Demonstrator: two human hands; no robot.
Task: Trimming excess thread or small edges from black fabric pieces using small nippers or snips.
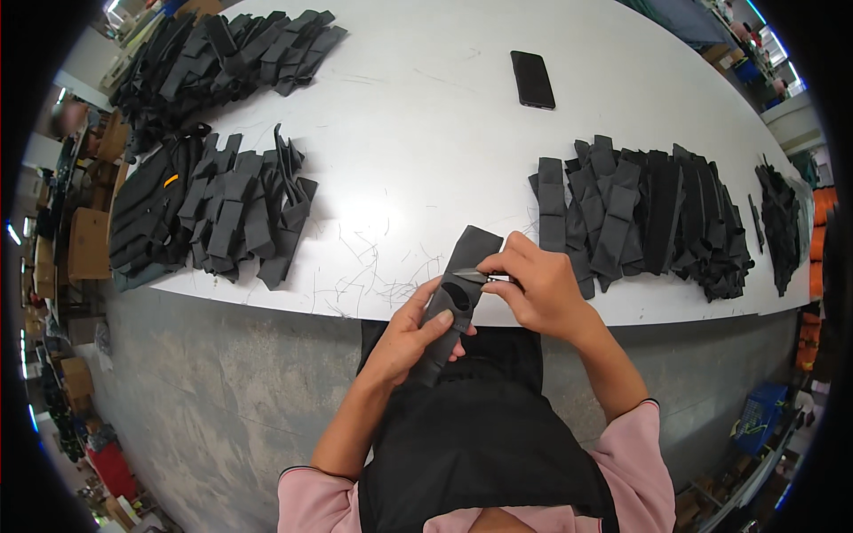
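My left hand (416, 330) is closed around a dark grey fabric strap piece (474, 249), its thumb pressing on the front near a dark oval opening. The piece is held tilted over the table's near edge. My right hand (542, 286) pinches a pair of small metal thread snips (468, 275), whose pointed blades lie against the strap piece just above the opening. Whether the blades are parted is too small to tell. Loose cut threads (373, 275) are scattered on the white table (400, 133) left of my hands.
Piles of similar grey pieces lie at the right (613, 200), the near left (244, 209) and the far left (222, 53). A black backpack-like item (155, 204) rests at the left edge. A black phone (532, 80) lies at the back. A blue crate (760, 417) stands on the floor at right.
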